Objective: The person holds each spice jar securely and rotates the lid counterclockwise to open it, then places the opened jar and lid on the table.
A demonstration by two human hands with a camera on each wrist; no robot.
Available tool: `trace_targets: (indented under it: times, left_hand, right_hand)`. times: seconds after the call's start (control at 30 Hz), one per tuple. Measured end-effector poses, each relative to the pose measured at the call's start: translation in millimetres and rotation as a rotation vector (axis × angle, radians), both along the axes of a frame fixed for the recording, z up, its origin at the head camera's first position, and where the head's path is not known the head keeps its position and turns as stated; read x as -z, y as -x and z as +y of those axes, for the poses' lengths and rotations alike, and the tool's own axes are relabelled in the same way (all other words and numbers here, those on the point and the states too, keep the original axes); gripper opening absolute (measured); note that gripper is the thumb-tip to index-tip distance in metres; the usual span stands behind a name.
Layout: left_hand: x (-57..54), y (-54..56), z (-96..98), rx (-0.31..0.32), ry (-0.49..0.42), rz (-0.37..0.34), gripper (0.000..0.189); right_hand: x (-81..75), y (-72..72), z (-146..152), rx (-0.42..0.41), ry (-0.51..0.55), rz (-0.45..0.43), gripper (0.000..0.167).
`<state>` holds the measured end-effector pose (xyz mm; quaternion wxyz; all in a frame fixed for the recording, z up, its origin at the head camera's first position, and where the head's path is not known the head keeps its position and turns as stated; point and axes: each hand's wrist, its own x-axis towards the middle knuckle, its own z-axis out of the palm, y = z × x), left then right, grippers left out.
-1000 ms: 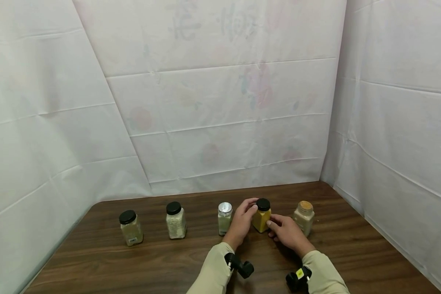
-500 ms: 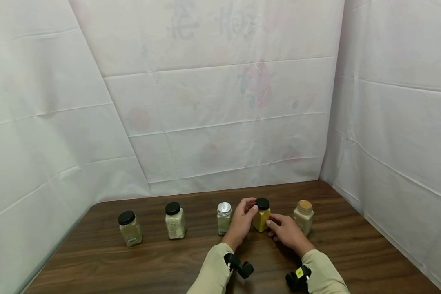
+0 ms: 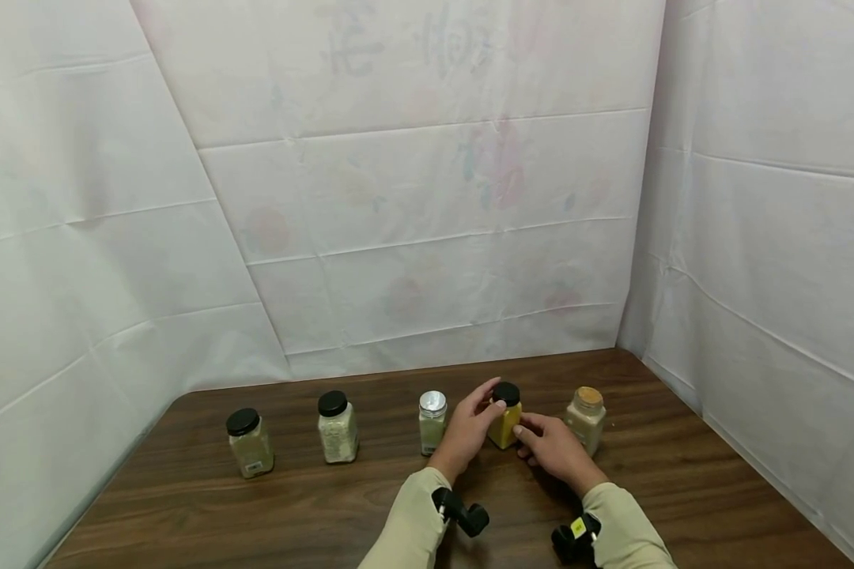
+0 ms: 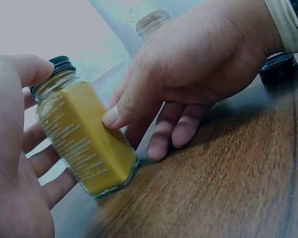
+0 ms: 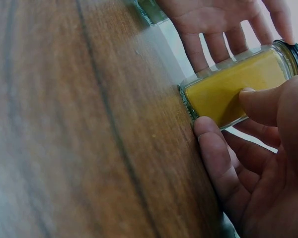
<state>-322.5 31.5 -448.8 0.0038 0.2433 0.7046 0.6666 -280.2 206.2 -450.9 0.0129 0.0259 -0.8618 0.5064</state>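
Observation:
A square glass spice jar of yellow powder [image 3: 505, 427] stands on the brown table [image 3: 313, 514] in the head view, between both hands. Its black screw lid [image 4: 59, 67] is on, with the thumb and forefinger of my left hand [image 3: 466, 431] pinching it. In the left wrist view the other left fingers spread behind the jar. My right hand [image 3: 557, 453] grips the glass body low down, thumb on the near face, fingers round the far side, as the right wrist view [image 5: 268, 163] also shows.
Right of the hands stands an uncapped jar [image 3: 586, 419] with tan contents. A loose black lid [image 4: 279, 68] lies beyond the right wrist. To the left are a silver-lidded jar [image 3: 432, 423] and two black-lidded jars [image 3: 338, 431]. White cloth [image 3: 441, 197] walls the table.
The left forefinger has straightened and reaches further past the lid, and the left thumb has shifted across it. The right hand keeps its hold on the jar.

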Motion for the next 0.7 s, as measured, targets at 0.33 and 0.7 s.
trace_targets:
  times: [0.33,0.7]
  left_hand:
    - [-0.4,-2.1,-1.8,0.009,-0.018,-0.003,0.042]
    - [1.7,-1.2,-1.7,-0.022,-0.075,-0.012,0.033]
  right_hand:
    - [-2.5,-1.5,-0.3,-0.011,0.003,0.023,0.037]
    - [-4.4,-3.1,-0.6,-0.007,0.015,0.016,0.037]
